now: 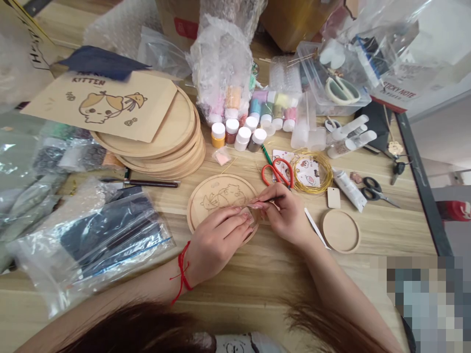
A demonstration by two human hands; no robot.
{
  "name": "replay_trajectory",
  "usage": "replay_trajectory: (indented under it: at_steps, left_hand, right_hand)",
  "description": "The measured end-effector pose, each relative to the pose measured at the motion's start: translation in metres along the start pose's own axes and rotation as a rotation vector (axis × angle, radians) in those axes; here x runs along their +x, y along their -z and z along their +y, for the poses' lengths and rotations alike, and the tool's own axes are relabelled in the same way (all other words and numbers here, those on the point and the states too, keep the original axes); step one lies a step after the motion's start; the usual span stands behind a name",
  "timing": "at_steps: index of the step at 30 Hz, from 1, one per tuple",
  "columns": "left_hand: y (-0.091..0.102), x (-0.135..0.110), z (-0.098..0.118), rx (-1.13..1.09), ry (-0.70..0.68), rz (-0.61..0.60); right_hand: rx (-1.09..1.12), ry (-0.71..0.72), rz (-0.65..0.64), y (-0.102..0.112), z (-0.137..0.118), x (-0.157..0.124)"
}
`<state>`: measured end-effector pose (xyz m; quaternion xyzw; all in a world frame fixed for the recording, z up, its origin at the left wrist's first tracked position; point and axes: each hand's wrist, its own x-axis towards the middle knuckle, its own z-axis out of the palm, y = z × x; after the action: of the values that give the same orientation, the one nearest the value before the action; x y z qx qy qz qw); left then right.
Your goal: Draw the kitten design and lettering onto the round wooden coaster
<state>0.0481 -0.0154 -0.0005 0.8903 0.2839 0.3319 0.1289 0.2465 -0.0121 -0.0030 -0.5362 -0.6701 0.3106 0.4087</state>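
A round wooden plate (pixel 198 215) with a raised rim lies in front of me, a line drawing of a kitten (pixel 224 195) on its face. My left hand (pixel 217 240) rests over the plate's near side, fingers stretched out and lying together. Something small and pale shows by its fingertips, too hidden to name. My right hand (pixel 285 215) pinches a thin dark-handled tool (pixel 275 198) at the plate's right rim. The tool's tip meets the left fingertips, and its exact kind is unclear. Around my left wrist is a red string bracelet (pixel 182 267).
Stacked wooden plates (pixel 187 147) carry a kitten-printed card (pixel 110 105). Paint jars (pixel 243 138) stand behind the work. Red-handled scissors (pixel 277 171), coiled gold wire (pixel 312 184), a white tube (pixel 349 190) and a small round tray (pixel 341 230) lie right. Plastic bags (pixel 110 245) cover the left.
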Motion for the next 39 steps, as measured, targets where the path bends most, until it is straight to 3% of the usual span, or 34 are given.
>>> replay_trajectory:
  at_steps: [9, 17, 25, 39]
  left_hand:
    - [-0.002, -0.002, -0.001, -0.021, 0.016, 0.001]
    - [-0.001, -0.001, -0.002, -0.017, -0.006, -0.002]
    - [-0.001, -0.002, -0.002, -0.031, -0.006, -0.005]
    - [-0.001, -0.001, -0.001, -0.034, 0.012, 0.007]
  right_hand:
    - [-0.174, 0.088, 0.056, -0.002, -0.011, 0.002]
    - [-0.325, 0.114, 0.25, -0.023, -0.019, -0.013]
    - [-0.107, 0.0, 0.372, -0.021, -0.012, -0.019]
    - [-0.107, -0.062, 0.313, -0.021, -0.004, -0.02]
